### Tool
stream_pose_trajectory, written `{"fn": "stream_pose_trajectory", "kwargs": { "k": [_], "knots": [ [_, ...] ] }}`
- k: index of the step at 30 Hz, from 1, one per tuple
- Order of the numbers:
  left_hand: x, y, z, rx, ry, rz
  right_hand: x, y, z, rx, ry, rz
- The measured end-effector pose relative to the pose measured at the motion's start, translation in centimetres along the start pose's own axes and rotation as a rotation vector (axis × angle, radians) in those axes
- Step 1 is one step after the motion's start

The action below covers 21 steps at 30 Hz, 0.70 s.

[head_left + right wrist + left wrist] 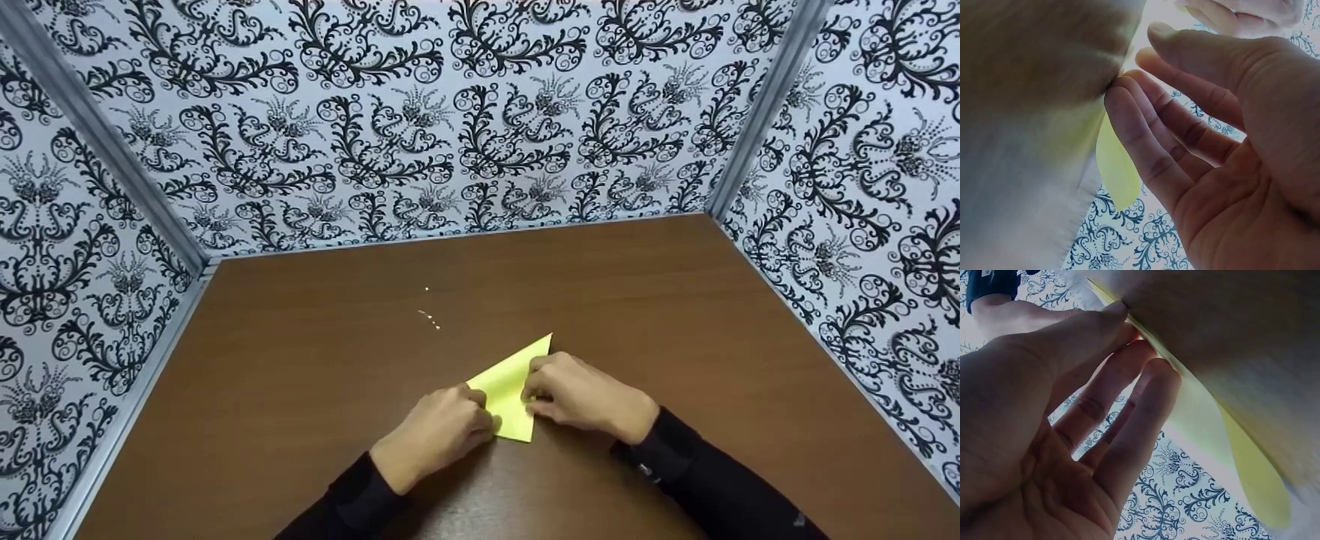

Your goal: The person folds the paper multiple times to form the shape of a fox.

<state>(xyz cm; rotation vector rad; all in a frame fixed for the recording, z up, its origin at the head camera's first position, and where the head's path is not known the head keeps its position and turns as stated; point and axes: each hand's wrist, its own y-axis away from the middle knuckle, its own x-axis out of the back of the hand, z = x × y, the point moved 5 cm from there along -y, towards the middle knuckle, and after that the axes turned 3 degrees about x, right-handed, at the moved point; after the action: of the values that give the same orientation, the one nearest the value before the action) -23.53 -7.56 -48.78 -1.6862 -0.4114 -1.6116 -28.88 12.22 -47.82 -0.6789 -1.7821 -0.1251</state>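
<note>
A folded sheet of yellow paper point(511, 386) lies on the brown table between the two hands, its pointed corner aimed away from me. My left hand point(442, 427) holds the left side of the sheet, thumb and bent fingers close together on it. In the left wrist view, part of the paper point(1252, 478) bows up off the table beyond the left fingers point(1148, 399). At the sheet's right edge, the fingertips of my right hand point(581, 394) press down. The right wrist view shows the right thumb point(1196, 48) standing apart from those fingers, with a curved paper flap point(1116, 169) beside them.
Small white specks point(429, 316) are scattered on the brown table point(315, 360), beyond the paper. Walls with a black-and-white scroll pattern point(480, 135) enclose the table at the back, left and right. Grey strips point(765, 112) run along the corners.
</note>
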Motion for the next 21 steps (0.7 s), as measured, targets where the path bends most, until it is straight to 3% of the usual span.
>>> {"fn": "stream_pose_trajectory", "kwargs": {
  "k": [10, 21],
  "knots": [
    [-0.2, 0.7, -0.3, -0.072, 0.010, -0.028, 2.7, -2.3, 1.2, -0.033, -0.065, 0.090],
    [-0.2, 0.8, -0.5, -0.083, 0.025, -0.028, 2.0, -5.7, 1.5, 0.010, 0.010, -0.018]
  ]
}}
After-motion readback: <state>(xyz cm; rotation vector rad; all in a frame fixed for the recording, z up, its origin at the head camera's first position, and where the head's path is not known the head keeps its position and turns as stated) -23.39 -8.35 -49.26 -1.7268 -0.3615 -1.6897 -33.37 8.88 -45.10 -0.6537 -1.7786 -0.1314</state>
